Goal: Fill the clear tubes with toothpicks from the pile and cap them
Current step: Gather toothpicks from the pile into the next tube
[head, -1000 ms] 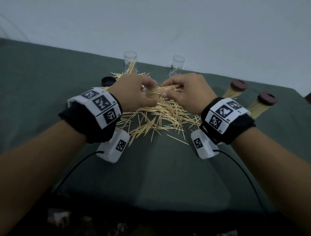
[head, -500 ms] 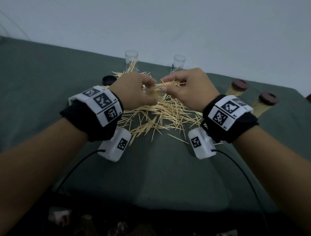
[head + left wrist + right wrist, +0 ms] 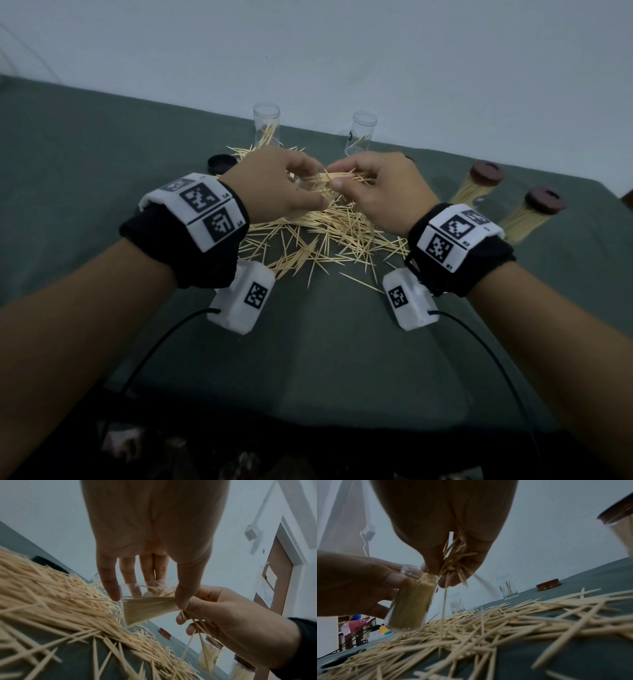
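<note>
Filling is under way: the left hand [image 3: 274, 186] grips a nearly full clear tube [image 3: 412, 601] tilted above the pile [image 3: 329, 236], while the right hand [image 3: 373, 192] pinches a toothpick bundle [image 3: 453, 558] at its mouth. Next, I judge, the bundle must be aligned and slid in before capping.

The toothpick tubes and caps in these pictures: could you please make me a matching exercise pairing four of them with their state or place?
Things:
1. Tube in the left hand
2. Far right tube
3. Black cap
4. Back left tube

States:
A. Lying loose on the cloth, left of the pile
B. Full and capped
C. Upright, open, only a few toothpicks inside
D. Tilted, open, nearly packed, right hand feeding in a bunch

Pairs: 1-D, 2-B, 3-A, 4-C
</note>
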Demonstrator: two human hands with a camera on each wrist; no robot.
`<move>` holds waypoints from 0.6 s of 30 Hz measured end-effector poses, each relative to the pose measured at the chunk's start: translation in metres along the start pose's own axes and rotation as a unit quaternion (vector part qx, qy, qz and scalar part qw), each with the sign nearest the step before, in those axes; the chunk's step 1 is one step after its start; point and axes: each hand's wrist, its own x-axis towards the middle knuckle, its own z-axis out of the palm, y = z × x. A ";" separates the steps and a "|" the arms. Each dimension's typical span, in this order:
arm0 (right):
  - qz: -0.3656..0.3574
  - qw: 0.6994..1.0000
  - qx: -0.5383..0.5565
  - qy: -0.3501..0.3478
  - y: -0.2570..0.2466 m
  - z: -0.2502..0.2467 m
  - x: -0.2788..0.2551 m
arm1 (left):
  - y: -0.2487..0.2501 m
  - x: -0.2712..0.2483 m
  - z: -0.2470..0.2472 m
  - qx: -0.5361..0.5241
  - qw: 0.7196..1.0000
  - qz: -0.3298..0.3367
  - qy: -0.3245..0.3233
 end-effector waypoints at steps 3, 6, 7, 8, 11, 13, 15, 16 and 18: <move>-0.002 1.000 -0.006 0.020 0.001 0.000 0.001 | 0.000 0.001 0.000 -0.009 1.000 -0.003 0.001; -0.019 0.999 -0.030 0.022 0.002 0.000 0.002 | 0.000 0.001 -0.001 -0.011 1.000 -0.002 0.001; -0.024 0.999 -0.038 0.014 0.002 0.001 0.002 | -0.001 0.001 -0.001 -0.010 1.000 0.001 -0.001; -0.027 0.999 -0.043 0.004 0.002 0.001 0.002 | -0.001 0.001 -0.001 -0.009 1.000 0.004 -0.001; -0.033 0.997 -0.068 -0.017 0.001 0.000 0.002 | -0.002 0.001 0.000 -0.003 1.000 0.006 -0.001; -0.039 0.994 -0.097 -0.032 0.000 -0.002 0.002 | -0.001 0.001 0.001 0.005 1.000 0.007 -0.001; -0.043 0.991 -0.120 -0.046 -0.003 -0.004 0.003 | -0.001 0.002 0.001 0.008 1.000 0.008 0.001; -0.042 0.991 -0.123 -0.044 -0.004 -0.005 0.004 | -0.001 0.002 0.000 0.008 1.000 0.008 0.004; -0.030 0.994 -0.106 -0.018 -0.006 -0.007 0.005 | -0.001 0.003 0.000 0.009 1.000 0.008 0.005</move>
